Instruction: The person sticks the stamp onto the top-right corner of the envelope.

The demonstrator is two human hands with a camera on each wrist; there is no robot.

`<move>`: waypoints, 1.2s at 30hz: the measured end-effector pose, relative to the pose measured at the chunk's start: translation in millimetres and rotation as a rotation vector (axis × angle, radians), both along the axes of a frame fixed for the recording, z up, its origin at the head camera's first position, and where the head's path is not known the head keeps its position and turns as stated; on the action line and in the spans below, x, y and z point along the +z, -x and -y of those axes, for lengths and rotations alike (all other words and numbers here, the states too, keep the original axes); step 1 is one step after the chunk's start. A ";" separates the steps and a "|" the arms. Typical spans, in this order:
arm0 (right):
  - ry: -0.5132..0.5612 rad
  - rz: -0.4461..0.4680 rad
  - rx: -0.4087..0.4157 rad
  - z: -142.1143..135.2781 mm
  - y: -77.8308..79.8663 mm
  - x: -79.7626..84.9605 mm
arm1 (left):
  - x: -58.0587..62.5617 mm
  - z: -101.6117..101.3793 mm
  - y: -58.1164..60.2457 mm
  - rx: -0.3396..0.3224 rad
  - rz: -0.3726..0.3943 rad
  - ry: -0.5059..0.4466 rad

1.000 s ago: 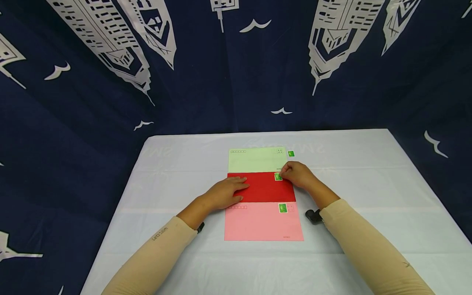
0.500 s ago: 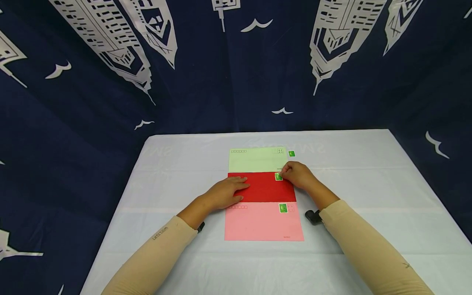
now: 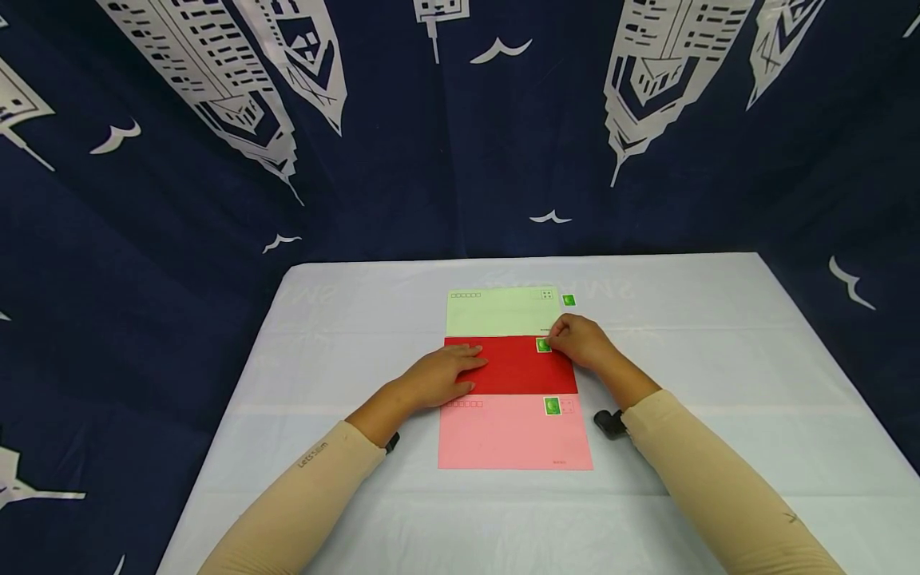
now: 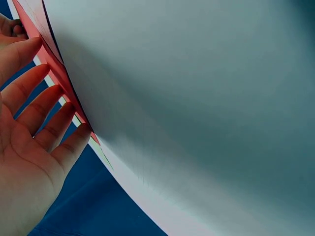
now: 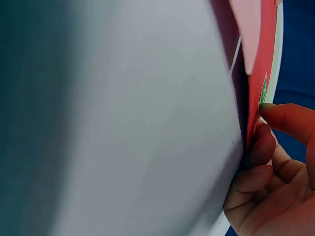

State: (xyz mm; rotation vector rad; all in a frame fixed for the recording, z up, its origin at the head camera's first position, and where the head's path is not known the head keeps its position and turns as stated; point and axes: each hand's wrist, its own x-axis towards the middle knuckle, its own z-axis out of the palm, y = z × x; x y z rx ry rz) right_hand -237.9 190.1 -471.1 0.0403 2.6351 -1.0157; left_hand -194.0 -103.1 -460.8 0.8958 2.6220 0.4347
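A red envelope [image 3: 517,369] lies in the middle of a column, between a light green envelope [image 3: 496,315] and a pink one [image 3: 503,441]. My left hand [image 3: 434,377] rests on its left part, fingers spread straight; the left wrist view shows these fingertips along the red paper [image 4: 61,74]. At the envelope's upper right corner, my right hand [image 3: 580,342] pinches the right edge of a green stamp [image 3: 542,345] with white borders. From the right wrist, the thumb sits on the stamp [image 5: 264,91], with the other fingers curled below. Part of the stamp is hidden by the fingers.
Another green stamp [image 3: 569,300] lies on the white tablecloth [image 3: 683,319], just right of the light green envelope. A third stamp [image 3: 552,406] is on the pink envelope, left of its printed stamp box. A dark blue patterned cloth [image 3: 460,160] hangs behind the table.
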 end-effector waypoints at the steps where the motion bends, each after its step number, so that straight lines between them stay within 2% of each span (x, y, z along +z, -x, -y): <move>1: -0.002 0.001 -0.001 0.3 -0.2 0.2 | 0.1 -0.2 -0.1 0.001 0.000 0.002; 21: 0.006 -0.018 -0.007 -4.4 -1.9 -0.7 | -1.5 -2.0 -0.3 0.012 -0.004 0.019; 27: -0.007 -0.072 -0.006 -5.2 -8.9 1.4 | -0.6 -1.8 -0.7 0.017 0.002 0.018; 31: -0.049 -0.129 0.033 -4.4 -16.9 4.0 | 0.7 -1.5 -1.0 0.017 0.006 0.018; 36: -0.120 -0.209 0.160 -4.1 -27.6 6.3 | -0.3 -1.6 -0.9 0.013 0.002 0.014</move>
